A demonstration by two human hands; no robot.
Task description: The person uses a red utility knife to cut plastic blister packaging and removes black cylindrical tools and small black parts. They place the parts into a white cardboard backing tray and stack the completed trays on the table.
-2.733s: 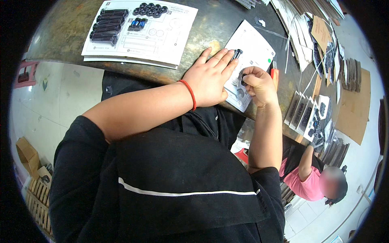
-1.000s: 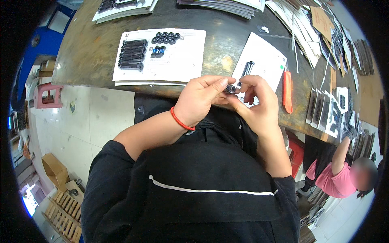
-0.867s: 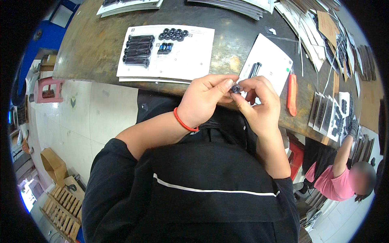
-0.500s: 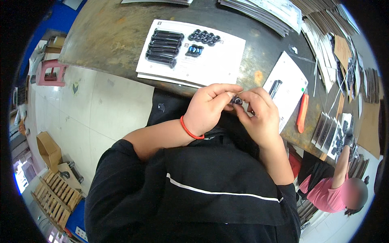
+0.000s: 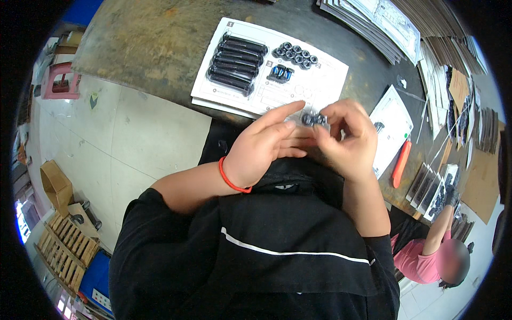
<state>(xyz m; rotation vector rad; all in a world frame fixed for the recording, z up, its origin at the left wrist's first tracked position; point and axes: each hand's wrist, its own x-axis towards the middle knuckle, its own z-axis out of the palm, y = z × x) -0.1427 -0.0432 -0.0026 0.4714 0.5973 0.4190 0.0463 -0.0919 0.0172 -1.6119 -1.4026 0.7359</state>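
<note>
My right hand (image 5: 350, 140) pinches a small clear-wrapped cluster of dark, shiny round pieces (image 5: 314, 119) between thumb and fingers. Close beside it, my left hand (image 5: 261, 141) has its fingers stretched out toward the cluster; whether they touch it I cannot tell. Just beyond both hands lies a stack of white printed sheets (image 5: 335, 80). On its top sheet rest a row of long black bolt-like rods (image 5: 237, 61), a group of black ring-shaped pieces (image 5: 295, 55) and a small pack of dark blue pieces (image 5: 280, 73).
To the right are another white sheet (image 5: 392, 120) and an orange-handled cutter (image 5: 401, 164). Piles of flat sheets (image 5: 373, 26) stand at the far right. A co-worker in pink (image 5: 421, 261) works at the right. A pink stool (image 5: 60, 81) and wooden pallet (image 5: 66, 253) are on the left.
My hands have drawn apart a little, and my left fingers have straightened. The cluster now shows more plainly in my right hand. The table scene has shifted slightly in view.
</note>
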